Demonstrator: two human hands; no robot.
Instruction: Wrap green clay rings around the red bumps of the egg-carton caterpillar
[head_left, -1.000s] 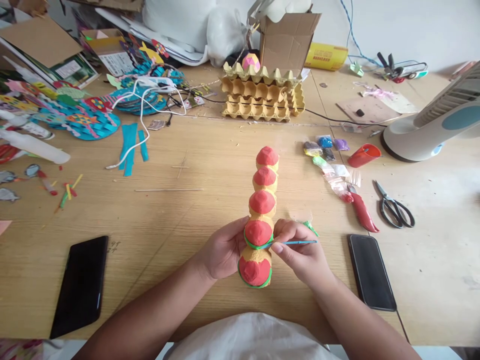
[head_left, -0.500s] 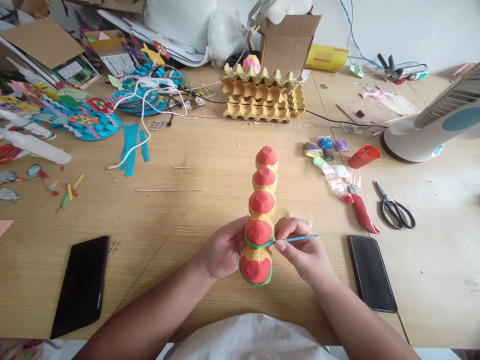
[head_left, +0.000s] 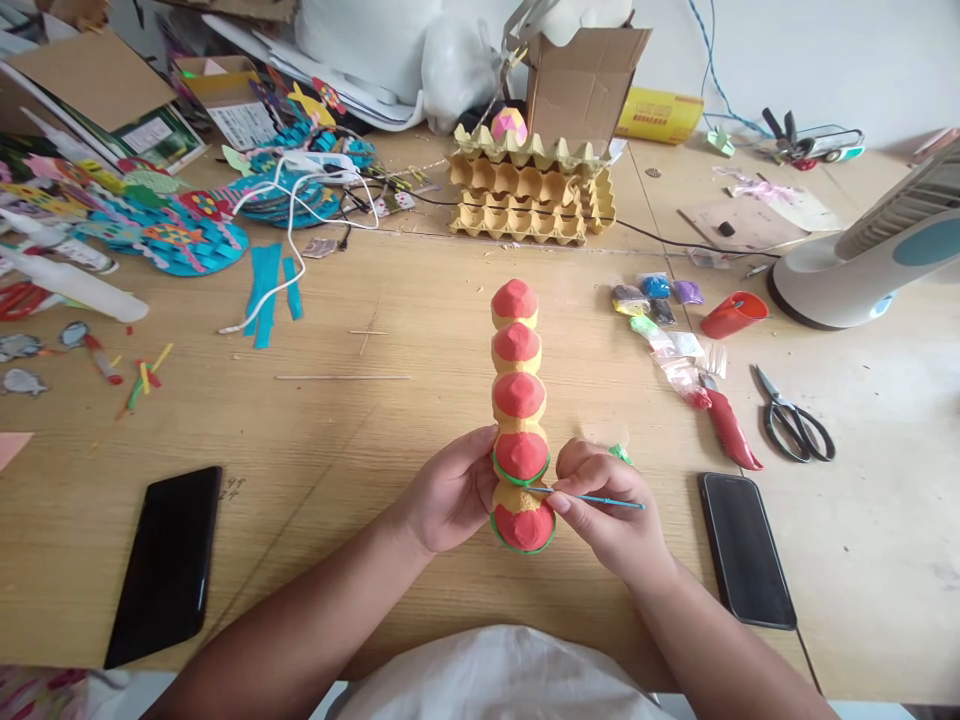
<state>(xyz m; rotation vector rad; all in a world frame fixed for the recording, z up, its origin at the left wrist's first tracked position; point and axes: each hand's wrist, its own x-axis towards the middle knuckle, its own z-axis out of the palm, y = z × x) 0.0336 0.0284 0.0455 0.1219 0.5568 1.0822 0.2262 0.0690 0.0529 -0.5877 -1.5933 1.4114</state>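
My left hand [head_left: 456, 490] grips the left side of an egg carton strip [head_left: 516, 360], a row of several yellow cups whose domed tops are covered in red. Green edging runs round the lower rims of the two cups nearest me. Pinched between thumb and fingers of my right hand [head_left: 609, 505] is a thin blue stick-like tool [head_left: 600, 498]. Its tip meets the strip just below the green edging of the second-nearest cup. Just behind my right hand lies a small green lump [head_left: 621, 455], partly hidden.
Phones lie at left [head_left: 166, 565] and right [head_left: 748, 550]. Scissors [head_left: 793, 415], a red-handled knife [head_left: 731, 428], a red cup [head_left: 735, 314] and small clay packets [head_left: 656, 287] sit to the right, near a fan [head_left: 832, 275]. Egg trays [head_left: 525, 185] are stacked at the back.
The far end of the strip has swung left and its near end slightly right. The tool's tip has dropped a little, and its outer end now slants lower.
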